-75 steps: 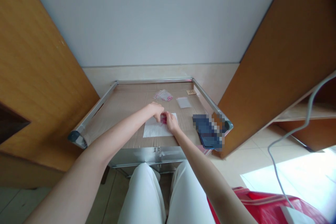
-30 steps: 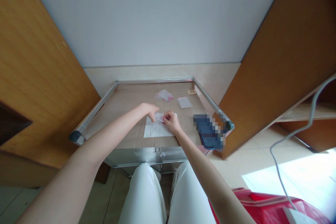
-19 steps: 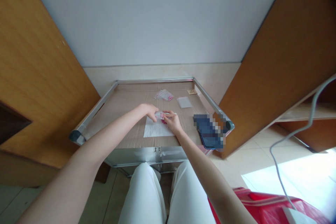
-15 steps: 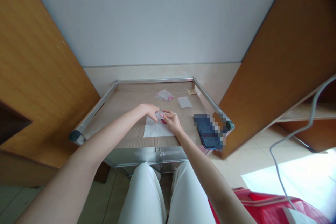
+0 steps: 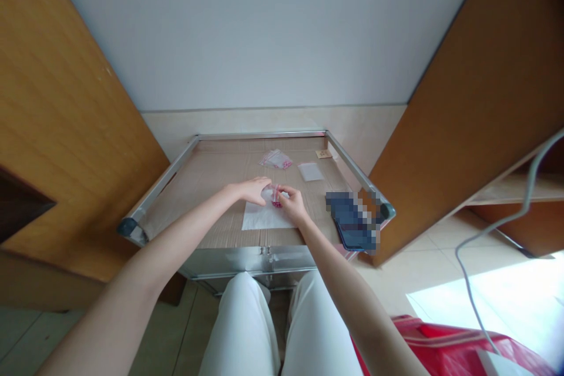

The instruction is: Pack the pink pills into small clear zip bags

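Observation:
Over a white sheet of paper [image 5: 262, 218], both hands hold one small clear zip bag [image 5: 268, 192] with a red strip. My left hand [image 5: 253, 190] has thumb and fingers closed about the bag's left end. From the right, the fingertips of my right hand [image 5: 292, 204] pinch it near the strip. Dark pink beads [image 5: 277, 204] show just beneath the right fingers; whether they are inside the bag or on the paper I cannot tell. Farther back lies a pile of similar zip bags [image 5: 277, 159], some with pink bits in them.
The low table [image 5: 211, 170] has a raised metal rail [image 5: 358, 171] on its sides and back. A white stack of packets [image 5: 311, 171], a small beige card [image 5: 324, 154] and a dark blurred phone-like object [image 5: 352, 226] lie at right. A red bag [image 5: 440, 341] and grey cable [image 5: 467, 282] are on the right.
My left hand has turned a little flatter, its fingers reaching farther over the bag. My right fingers have shifted slightly right, showing more of the red strip.

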Available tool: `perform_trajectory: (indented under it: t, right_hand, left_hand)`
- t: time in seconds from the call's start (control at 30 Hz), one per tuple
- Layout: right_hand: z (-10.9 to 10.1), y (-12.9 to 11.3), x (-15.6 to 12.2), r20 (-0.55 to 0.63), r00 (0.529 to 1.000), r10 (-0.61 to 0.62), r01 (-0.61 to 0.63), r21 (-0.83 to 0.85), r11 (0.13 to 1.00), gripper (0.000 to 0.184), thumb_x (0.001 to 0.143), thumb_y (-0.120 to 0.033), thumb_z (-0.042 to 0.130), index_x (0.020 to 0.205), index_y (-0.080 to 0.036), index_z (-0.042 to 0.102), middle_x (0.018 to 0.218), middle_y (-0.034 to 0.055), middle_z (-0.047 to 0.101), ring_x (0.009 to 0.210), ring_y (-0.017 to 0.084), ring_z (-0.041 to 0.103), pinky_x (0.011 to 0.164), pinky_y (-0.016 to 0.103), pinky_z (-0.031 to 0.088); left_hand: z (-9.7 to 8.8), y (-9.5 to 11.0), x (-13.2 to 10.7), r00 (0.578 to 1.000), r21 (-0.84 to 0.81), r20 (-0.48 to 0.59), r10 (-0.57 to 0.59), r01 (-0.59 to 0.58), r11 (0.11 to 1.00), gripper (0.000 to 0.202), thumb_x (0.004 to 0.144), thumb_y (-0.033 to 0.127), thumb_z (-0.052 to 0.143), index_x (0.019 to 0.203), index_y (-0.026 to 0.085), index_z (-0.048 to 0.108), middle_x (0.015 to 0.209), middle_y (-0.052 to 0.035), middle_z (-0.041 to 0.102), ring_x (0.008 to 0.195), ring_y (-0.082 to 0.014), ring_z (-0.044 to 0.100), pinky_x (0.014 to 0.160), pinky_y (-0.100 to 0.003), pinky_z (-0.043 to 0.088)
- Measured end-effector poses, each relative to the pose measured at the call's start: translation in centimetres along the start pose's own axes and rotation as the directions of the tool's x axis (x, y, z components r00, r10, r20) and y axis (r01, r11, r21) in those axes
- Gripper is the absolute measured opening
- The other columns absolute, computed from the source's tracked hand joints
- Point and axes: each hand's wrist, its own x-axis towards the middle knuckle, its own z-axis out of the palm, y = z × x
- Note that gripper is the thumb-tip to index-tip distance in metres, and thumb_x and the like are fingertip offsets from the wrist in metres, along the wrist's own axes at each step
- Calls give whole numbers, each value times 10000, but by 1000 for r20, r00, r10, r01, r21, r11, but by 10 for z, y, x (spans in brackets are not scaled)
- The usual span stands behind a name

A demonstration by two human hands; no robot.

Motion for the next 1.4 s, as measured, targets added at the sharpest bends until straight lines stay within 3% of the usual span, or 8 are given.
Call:
perform_trajectory:
  t: [0.23,0.47,0.67,0.8,0.9,1.17,1.4]
  right_hand:
    - [0,-5,0,59,996,-74,76,-44,996,291,706,-145,364,735,-179,652,736,23,595,715,131,531,688,239,403]
    - [-3,-7,1,171,979,-114,123,-42,992,239,701,-330,546,861,-180,641,791,32,585,737,132,519,673,233,392]
    - [-5,-5,1,68,994,-89,89,6,996,192,684,-340,556,752,-176,626,809,35,596,757,136,542,671,235,407]
    - [-7,1,2,-90,996,28,-22,67,998,225,727,-355,481,793,-174,597,834,42,608,762,145,560,663,243,427]
    - [-6,6,3,-142,986,90,-81,68,994,235,726,-345,469,821,-166,589,846,49,612,742,147,566,660,252,437]
    - [-2,12,4,-17,997,80,-81,-72,994,287,749,-231,384,926,-154,596,970,75,611,909,164,544,824,303,397]
    - [-1,9,2,73,996,56,-44,-158,987,323,757,-185,354,966,-174,600,1017,66,604,949,165,533,869,317,368]
  left_hand:
    - [0,6,-4,996,19,-87,9,-8,1000,594,592,356,564,1141,252,364,1163,-43,475,1047,-237,451,850,-325,338]
    - [-8,7,-8,994,88,-105,39,-30,996,617,600,453,559,1169,308,369,1126,-17,513,1011,-233,486,846,-332,338]
    - [-15,5,-14,995,89,-103,5,4,996,625,612,504,530,1182,324,347,1132,-18,514,999,-224,494,821,-319,352]
    - [-16,-2,-12,996,116,-5,-88,88,989,620,559,544,557,1119,312,425,1085,-38,551,956,-245,518,768,-333,381]
    - [-14,-2,-5,984,166,101,-146,128,978,615,501,553,591,1046,283,501,1002,-66,596,895,-270,545,732,-360,399]
    - [-11,18,23,957,225,206,-206,159,961,576,412,505,658,942,292,577,989,-50,616,886,-274,554,736,-365,411]
    - [-12,18,25,954,231,208,-215,166,959,560,416,488,660,938,296,586,985,-48,620,870,-274,558,732,-370,413]
